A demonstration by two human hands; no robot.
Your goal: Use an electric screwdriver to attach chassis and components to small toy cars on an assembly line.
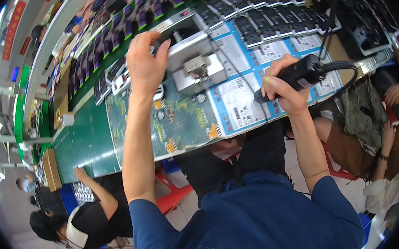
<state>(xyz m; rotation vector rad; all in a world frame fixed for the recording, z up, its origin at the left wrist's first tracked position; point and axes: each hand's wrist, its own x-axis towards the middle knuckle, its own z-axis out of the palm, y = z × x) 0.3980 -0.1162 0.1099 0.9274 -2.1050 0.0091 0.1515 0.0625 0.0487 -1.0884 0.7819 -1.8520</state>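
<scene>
My right hand point(284, 86) is wrapped round a black electric screwdriver point(302, 73), which lies tilted with its tip pointing left, above the blue-and-white printed sheets point(241, 111). A thick black cord runs from its rear end. My left hand point(147, 65) is raised at the left side of a silver metal screw feeder point(200, 79) with a red switch on top. Its thumb and forefinger are curved and apart, with the gap close to the feeder's dark upper part. Whether the fingertips touch the feeder is unclear.
Rows of black, silver-edged parts point(267, 26) lie at the back right. Purple devices with green edges point(140, 18) line the far side. A patterned mat point(180, 121) covers the green bench point(84, 137). Co-workers sit at left point(94, 219) and right point(386, 141). A cable point(232, 64) crosses the sheets.
</scene>
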